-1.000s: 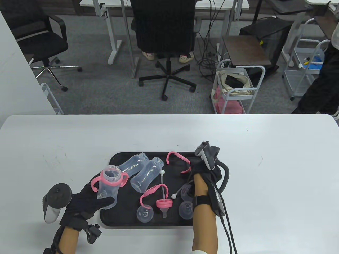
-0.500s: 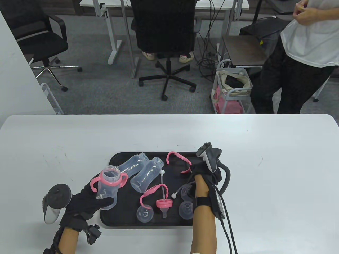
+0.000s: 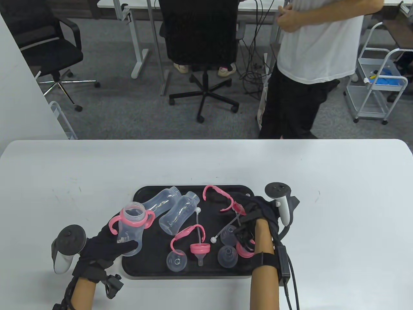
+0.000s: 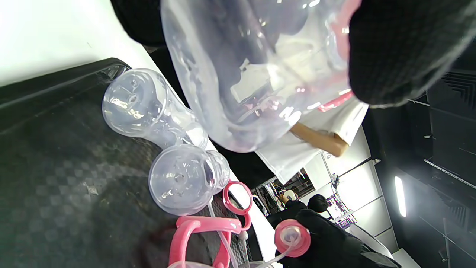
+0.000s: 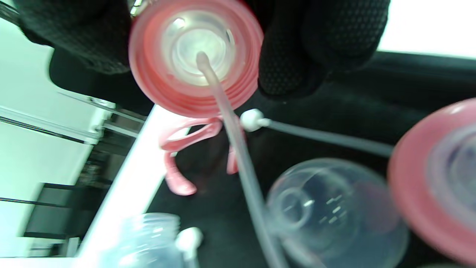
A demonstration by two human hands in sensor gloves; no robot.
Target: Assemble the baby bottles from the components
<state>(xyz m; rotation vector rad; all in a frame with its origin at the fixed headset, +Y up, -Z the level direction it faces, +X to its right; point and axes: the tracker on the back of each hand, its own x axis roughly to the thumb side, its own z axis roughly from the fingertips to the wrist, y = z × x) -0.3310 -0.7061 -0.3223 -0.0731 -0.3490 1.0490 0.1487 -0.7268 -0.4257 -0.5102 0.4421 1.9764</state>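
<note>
Writing: none legible on any part.
Left hand (image 3: 106, 247): grips clear bottle (image 3: 130, 234) with pink handle ring, upright over the black tray (image 3: 145, 273) left edge.
Right hand (image 3: 258, 210): pinches pink collar (image 5: 195, 56), straw hanging.
Right wrist view only: straw (image 5: 238, 156) seated in collar centre.
Left wrist view only: bases of two lying bottles (image 4: 178, 178).

Person in white tee (image 3: 319, 42) behind table; office chairs (image 3: 200, 38); wire cart (image 3: 377, 84) right.
</note>
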